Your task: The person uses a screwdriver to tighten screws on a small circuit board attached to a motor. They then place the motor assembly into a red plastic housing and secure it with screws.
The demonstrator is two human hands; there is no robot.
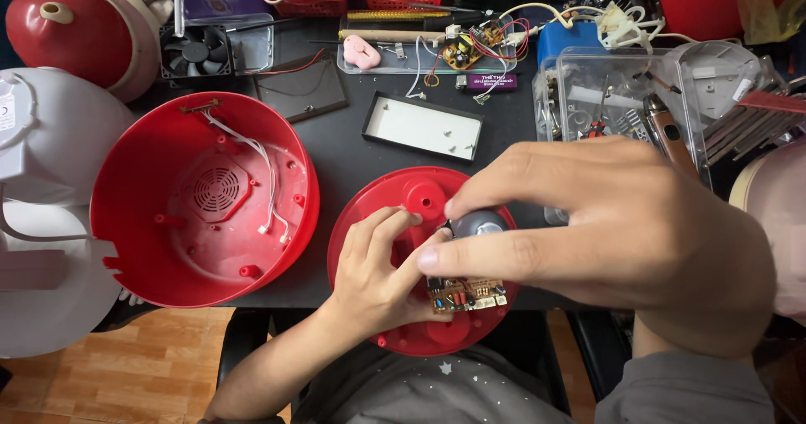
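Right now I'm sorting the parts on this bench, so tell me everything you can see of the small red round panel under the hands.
The red round panel looks like moulded plastic, lying flat at the front edge of the black table, partly overhanging it. Raised bosses show on its inner face. A small brown circuit board with orange and dark components sits on it. The left hand rests on its middle; the right hand holds a dark rounded tool handle above it. Much of it is hidden.
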